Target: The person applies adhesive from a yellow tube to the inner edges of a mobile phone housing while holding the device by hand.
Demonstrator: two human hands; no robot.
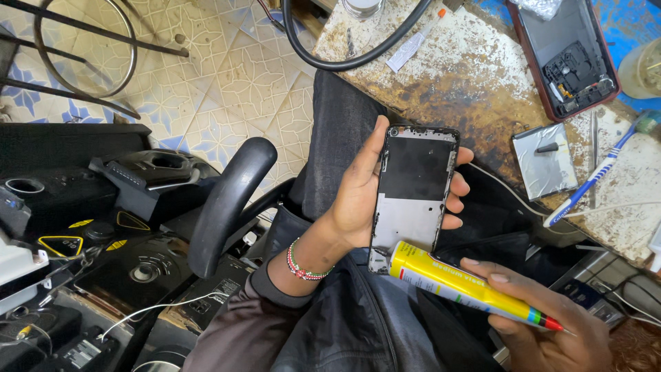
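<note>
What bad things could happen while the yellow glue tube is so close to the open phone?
Glue from the yellow tube in the right hand might squeeze out too far and smear the phone frame. The left hand grips the frame only by its edges over the lap, so it could slip and fall. The toothbrush lies near the worn bench edge and might get knocked off.

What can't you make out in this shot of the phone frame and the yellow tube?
All in the head view:
- Phone frame: its lower end is hidden behind the yellow tube, and its underside by the left hand.
- Tube nozzle: blurred and tiny, so open or capped is unclear.
- Right hand: cut off by the bottom edge; its grip is only partly seen.
- Red phone case: its top is cut off.
</note>
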